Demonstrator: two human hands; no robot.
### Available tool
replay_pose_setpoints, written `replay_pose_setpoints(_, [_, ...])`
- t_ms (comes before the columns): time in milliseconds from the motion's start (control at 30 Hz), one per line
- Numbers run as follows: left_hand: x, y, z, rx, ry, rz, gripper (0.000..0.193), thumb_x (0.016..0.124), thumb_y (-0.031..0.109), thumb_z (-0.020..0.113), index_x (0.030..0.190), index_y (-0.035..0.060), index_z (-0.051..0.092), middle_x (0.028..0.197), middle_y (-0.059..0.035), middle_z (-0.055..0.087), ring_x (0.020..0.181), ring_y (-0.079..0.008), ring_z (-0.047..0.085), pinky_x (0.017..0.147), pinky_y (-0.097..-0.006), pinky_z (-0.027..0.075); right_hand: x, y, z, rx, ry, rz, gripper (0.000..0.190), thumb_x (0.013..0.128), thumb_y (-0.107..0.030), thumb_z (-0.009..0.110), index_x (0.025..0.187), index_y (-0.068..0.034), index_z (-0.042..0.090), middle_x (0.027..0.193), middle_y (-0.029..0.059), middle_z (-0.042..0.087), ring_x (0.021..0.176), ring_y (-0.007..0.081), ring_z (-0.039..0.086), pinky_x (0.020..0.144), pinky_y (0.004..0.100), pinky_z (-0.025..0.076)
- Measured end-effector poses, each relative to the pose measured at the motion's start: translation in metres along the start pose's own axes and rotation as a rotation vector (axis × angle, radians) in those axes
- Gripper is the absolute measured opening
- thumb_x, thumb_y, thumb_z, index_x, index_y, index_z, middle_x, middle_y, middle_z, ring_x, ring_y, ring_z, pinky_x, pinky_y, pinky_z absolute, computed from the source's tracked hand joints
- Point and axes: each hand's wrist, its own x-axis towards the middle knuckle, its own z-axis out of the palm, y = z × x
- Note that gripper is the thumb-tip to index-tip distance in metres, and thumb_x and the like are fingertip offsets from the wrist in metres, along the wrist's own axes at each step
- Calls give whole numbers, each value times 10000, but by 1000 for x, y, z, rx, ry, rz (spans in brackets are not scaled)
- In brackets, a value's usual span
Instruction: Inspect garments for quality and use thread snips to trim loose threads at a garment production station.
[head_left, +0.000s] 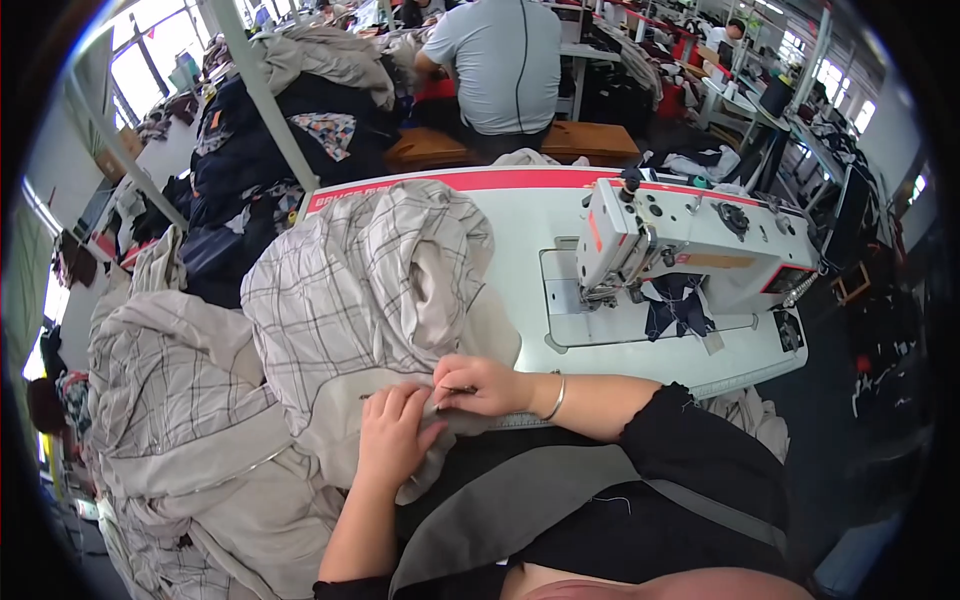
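Note:
A bulky garment of beige plain and checked fabric (337, 292) is heaped at the front left of the sewing table. My left hand (396, 424) grips the plain beige part of it near the table's front edge. Close beside it, my right hand (474, 385) is closed around a small dark metal tool (461, 389), mostly hidden by the fingers, so its kind is unclear. The right fingertips meet the cloth next to the left fingers. To the right stands an industrial sewing machine (675, 251), with dark navy fabric scraps (679, 306) beneath its arm.
More checked and beige garments (195, 405) are piled left of the table. A white metal post (259, 94) rises beyond its left end. Ahead, a person in a light shirt (499, 67) sits on a wooden bench (589, 142). A ruler strip (739, 380) runs along the white tabletop's (525, 247) front edge.

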Motion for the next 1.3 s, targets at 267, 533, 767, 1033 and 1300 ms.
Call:
replay_pose_setpoints(267, [1,-17,25,-91,-37,-115,237,646,119,702,828,55,564,807,-91,541,770,-296,523,684,-386,434,-5,17,5,116,-7,66,57,834,-76,608,852,-24,594,870,79,525,751,221,551,673,304,450])
replay_pose_setpoints(533, [13,-7,13,29,-173,-111,179,679,160,675,792,60,578,744,-97,555,701,-299,546,612,-398,439,-5,19,4,47,-21,66,96,833,-122,611,847,-30,588,864,80,542,758,242,563,656,322,447])
replay_pose_setpoints(767, [19,-29,25,-281,-532,-406,167,785,207,600,727,51,599,671,-82,606,563,-274,544,539,-386,436,-7,14,4,57,-7,71,75,833,-102,607,861,-36,586,915,70,525,760,223,557,664,311,444])
replay_pose_setpoints(1033, [-10,-99,-69,-1783,601,-354,482,946,338,353,1280,-2,420,1213,-176,516,1085,-306,538,929,-441,447,-7,1,-10,457,316,-30,190,874,1,476,1048,-51,531,1165,86,411,695,57,430,656,211,382])
replay_pose_setpoints(1300, [-4,-23,13,-1326,544,-624,189,927,111,487,1032,-22,573,987,-101,619,887,-166,582,777,-307,475,-4,-17,-16,461,305,61,134,905,-78,504,1021,-18,536,1080,52,466,811,58,456,740,218,391])
